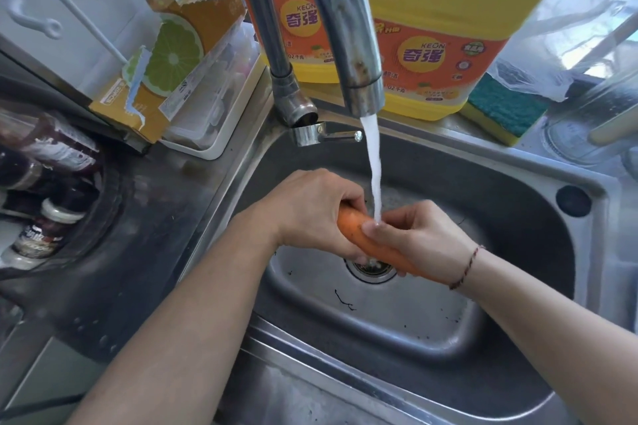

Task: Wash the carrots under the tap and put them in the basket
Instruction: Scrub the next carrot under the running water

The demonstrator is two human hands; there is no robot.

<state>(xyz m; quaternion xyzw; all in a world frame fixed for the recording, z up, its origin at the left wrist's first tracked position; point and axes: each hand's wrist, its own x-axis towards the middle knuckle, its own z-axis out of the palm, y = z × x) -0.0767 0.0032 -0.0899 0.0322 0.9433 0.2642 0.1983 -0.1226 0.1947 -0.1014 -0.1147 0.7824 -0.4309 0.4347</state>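
Right now the washing step is under way: one carrot (pixel 366 238) is held over the drain (pixel 372 269) of the steel sink (pixel 518 183), with the stream of water (pixel 374 176) from the tap (pixel 359 79) landing on its middle. The left hand (pixel 310 214) has its fingers curled round the thicker end, and the right hand (pixel 421 238) grips the narrower half, thumb pressed on top where the water strikes. Judging by the dark specks on the carrot's skin and the grit on the sink floor, rinsing of this carrot looks unfinished. No basket shows in the view, nor any other carrots, so how many are washed or waiting cannot be told; this one at least has yet to reach the basket. Behind the tap stand two yellow detergent jugs (pixel 442 45) and a green-faced sponge (pixel 504 107).
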